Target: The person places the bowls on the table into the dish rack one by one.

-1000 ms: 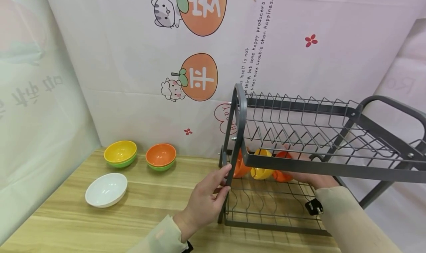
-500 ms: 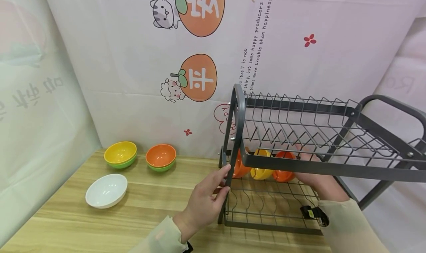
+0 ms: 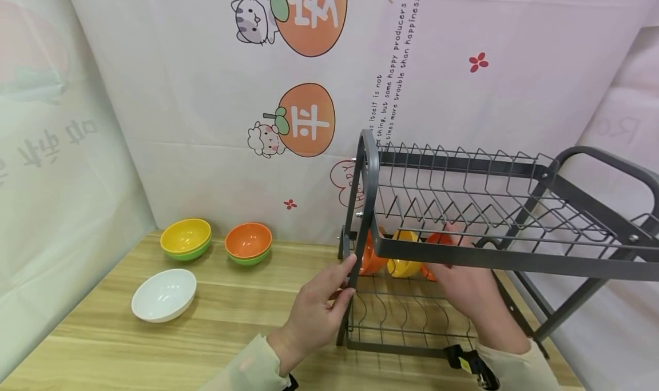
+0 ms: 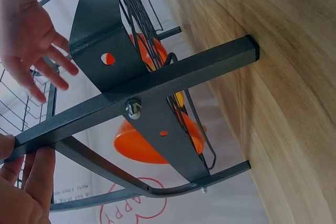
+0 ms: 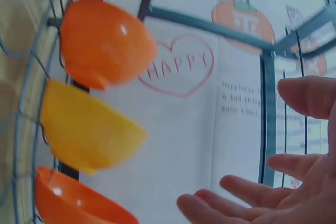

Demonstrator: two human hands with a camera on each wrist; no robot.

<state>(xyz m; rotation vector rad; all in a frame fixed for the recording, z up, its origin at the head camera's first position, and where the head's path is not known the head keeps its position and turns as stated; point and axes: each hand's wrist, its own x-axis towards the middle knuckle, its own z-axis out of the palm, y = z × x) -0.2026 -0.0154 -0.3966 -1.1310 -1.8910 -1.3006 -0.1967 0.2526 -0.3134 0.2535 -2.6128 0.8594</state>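
My left hand (image 3: 319,311) grips the left post of a dark grey two-tier dish rack (image 3: 365,231), thumb and fingers on either side of the bar. My right hand (image 3: 471,294) reaches under the upper tier with its fingers spread. Nothing is in that hand (image 5: 310,182) in the right wrist view. Three bowls stand on edge in a row in the lower tier: an orange bowl (image 5: 102,43), a yellow bowl (image 5: 89,129) and a red-orange bowl (image 5: 73,200). In the head view, the right hand partly covers the red-orange one, and the rack's front bar crosses all three.
On the wooden table (image 3: 231,322) left of the rack are a white bowl (image 3: 165,295), a yellow bowl (image 3: 186,235) stacked in a green one, and an orange bowl (image 3: 249,240) stacked in another green one. A printed cloth (image 3: 206,94) hangs behind.
The right hand moves away from the red-orange bowl's right side, then shifts left in front of it, its forearm lower. The left hand stays on the post.
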